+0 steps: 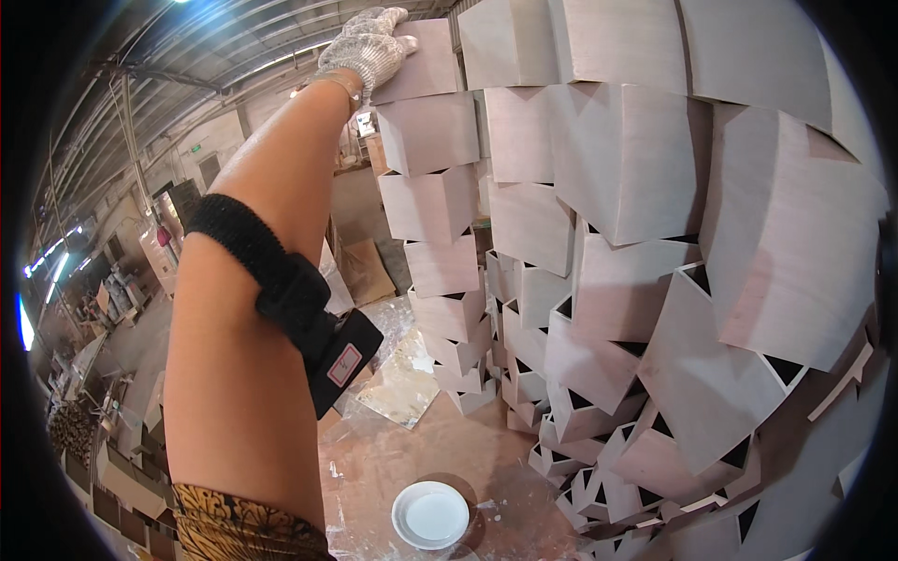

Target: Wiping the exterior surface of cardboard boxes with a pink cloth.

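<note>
My left hand (368, 47), in a white knitted glove, reaches up to the top of the nearest-left column of boxes. It grips the upper left edge of a pale pinkish-grey box (423, 64), with a fingertip against the near face. The far fingers are partly hidden. That box rests on another pale box (428, 133) of the same kind, with several more stacked below. A black strap with a dark device (327, 351) is around my left forearm, and a patterned sleeve (248, 524) shows at the elbow. My right hand is out of view.
Tall, uneven stacks of pale boxes (629, 159) fill the right side, some turned at angles with dark openings showing. A white bowl (430, 515) of pale liquid stands on the stained brown floor (374, 467). A flat stained sheet (400, 381) lies beyond.
</note>
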A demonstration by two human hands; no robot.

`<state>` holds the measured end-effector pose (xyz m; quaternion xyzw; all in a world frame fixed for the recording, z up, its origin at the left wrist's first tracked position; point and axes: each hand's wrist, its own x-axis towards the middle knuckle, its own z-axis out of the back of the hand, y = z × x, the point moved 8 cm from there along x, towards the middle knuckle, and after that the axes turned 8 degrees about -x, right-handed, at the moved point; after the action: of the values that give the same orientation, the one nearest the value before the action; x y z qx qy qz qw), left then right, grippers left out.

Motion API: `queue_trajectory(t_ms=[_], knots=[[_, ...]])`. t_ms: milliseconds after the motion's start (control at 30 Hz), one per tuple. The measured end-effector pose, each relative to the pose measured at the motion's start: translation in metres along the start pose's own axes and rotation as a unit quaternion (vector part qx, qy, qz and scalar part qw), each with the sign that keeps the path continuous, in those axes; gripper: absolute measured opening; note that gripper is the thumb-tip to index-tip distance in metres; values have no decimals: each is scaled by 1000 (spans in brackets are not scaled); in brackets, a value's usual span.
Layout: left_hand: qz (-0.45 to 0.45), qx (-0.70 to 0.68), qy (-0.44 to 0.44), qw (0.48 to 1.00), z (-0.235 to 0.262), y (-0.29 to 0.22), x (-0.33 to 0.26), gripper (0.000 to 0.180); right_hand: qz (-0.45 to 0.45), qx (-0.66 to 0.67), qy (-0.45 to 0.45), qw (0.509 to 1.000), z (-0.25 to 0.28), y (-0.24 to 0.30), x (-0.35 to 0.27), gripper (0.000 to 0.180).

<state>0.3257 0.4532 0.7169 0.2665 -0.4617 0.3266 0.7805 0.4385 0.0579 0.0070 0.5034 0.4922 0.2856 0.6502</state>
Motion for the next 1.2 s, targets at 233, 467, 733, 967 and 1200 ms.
queue_trajectory(t_ms=[233, 467, 733, 967, 1200], knots=[[-12, 86, 25, 996, -12, -20, -4, 75, -3, 5, -2, 1000, -2, 6, 2, 23], [-41, 51, 10, 998, -9, -15, 3, 72, -3, 6, 1, 1000, -3, 8, 7, 23], [-79, 4, 34, 996, -22, 2, 9, 63, -6, 11, 5, 1000, 2, -5, 7, 23], [-104, -46, -11, 994, -12, -5, 5, 64, -11, 12, 8, 1000, 0, -7, 6, 22], [-109, -45, -8, 993, -18, -1, 4, 59, -11, 16, 10, 1000, 0, -8, 2, 22]])
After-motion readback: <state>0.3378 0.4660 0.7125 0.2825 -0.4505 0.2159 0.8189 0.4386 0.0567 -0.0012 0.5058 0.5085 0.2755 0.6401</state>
